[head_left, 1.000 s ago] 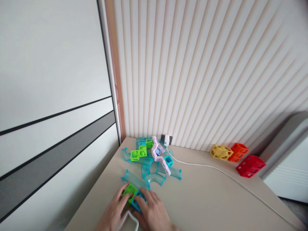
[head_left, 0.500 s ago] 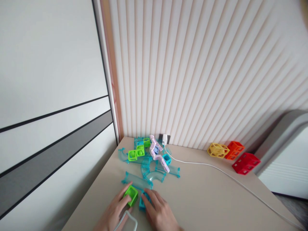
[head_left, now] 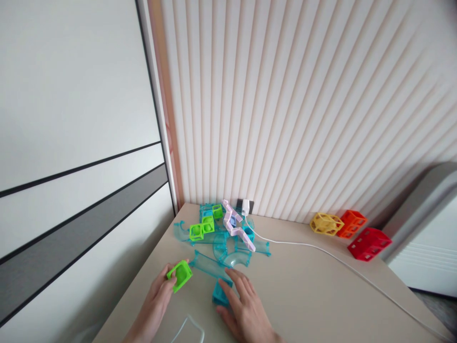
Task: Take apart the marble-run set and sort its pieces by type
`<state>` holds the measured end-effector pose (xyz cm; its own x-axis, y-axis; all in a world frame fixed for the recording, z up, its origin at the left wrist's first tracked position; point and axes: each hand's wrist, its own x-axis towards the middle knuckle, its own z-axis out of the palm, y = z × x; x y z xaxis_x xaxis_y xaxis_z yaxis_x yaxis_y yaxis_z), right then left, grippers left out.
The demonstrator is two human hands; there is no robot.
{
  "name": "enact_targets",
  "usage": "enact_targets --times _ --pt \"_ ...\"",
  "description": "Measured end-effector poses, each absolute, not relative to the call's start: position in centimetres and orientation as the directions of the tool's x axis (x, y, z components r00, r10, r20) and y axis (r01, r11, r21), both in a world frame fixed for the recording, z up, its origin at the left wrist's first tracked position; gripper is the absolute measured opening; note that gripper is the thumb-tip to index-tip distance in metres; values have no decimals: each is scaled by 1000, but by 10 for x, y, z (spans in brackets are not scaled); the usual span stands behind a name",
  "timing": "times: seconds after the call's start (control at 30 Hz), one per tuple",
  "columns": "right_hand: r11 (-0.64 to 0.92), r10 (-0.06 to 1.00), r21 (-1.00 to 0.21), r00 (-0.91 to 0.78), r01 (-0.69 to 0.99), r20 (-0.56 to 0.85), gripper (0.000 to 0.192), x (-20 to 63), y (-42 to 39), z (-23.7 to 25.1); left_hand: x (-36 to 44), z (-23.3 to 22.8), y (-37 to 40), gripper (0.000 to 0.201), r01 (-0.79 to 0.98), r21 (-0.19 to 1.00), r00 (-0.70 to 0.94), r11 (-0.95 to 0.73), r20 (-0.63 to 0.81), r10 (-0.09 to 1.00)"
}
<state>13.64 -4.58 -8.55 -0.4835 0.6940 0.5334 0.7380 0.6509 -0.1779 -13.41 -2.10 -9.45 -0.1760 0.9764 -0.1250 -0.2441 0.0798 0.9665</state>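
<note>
One green cube (head_left: 180, 276) in left hand (head_left: 157, 300), blue cube (head_left: 220, 292) under right hand (head_left: 243, 309).

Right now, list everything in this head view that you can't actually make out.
- Blue cube: the right hand covers its near side, so the grip is unclear.
- Green cube: the left hand hides its back face.
- Clear curved piece: cut off by the bottom edge.
- White cable: its far end leaves the frame at lower right.
- Pile of track pieces: too small and overlapped to tell how they join.
</note>
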Motion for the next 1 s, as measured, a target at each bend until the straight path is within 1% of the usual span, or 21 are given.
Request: enact_targets --times 0.03,0.07,0.1,0.17,0.2,0.3,0.37,0.47,0.53,0.63,0.73,0.83,1.0 --pt "644 699 -194 -467 740 541 46 136 -43 -80 -134 -86 -12 40 -277 958 -148 76 -121 982" --pt "633 708 -212 -447 744 547 43 134 -38 -73 -133 -76 0 38 -287 957 -118 44 -81 990" --pt "619 718 -229 -424 751 551 39 130 -30 -65 -133 -67 14 34 -287 958 -131 -21 -17 991" --pt "595 735 -248 -392 765 554 32 118 -7 -50 -130 -52 49 28 -232 959 -194 -165 120 974" --pt "587 740 -250 -385 770 552 30 110 8 -43 -129 -48 67 27 -185 948 -260 -260 208 943" --pt "603 742 -222 -436 767 509 33 81 57 -32 -122 -48 113 28 -126 919 -370 -375 307 877" --pt "634 737 -206 -502 745 453 44 64 84 -33 -116 -58 130 30 -116 897 -443 -426 337 831" --pt "637 742 -197 -523 745 418 59 48 106 -42 -110 -77 136 31 -149 873 -522 -465 330 786" --pt "629 748 -198 -516 752 418 62 46 111 -48 -107 -88 133 29 -179 863 -535 -472 318 783" --pt "614 760 -219 -494 758 423 55 48 111 -54 -103 -97 129 27 -218 857 -555 -468 285 781" --pt "595 776 -268 -454 758 438 47 50 110 -56 -99 -101 129 26 -250 863 -563 -439 240 791" --pt "565 799 -341 -395 752 453 46 51 109 -55 -95 -104 131 26 -276 871 -563 -406 196 803" --pt "510 841 -489 -292 708 455 36 52 107 -53 -93 -110 133 36 -322 877 -549 -358 135 825"
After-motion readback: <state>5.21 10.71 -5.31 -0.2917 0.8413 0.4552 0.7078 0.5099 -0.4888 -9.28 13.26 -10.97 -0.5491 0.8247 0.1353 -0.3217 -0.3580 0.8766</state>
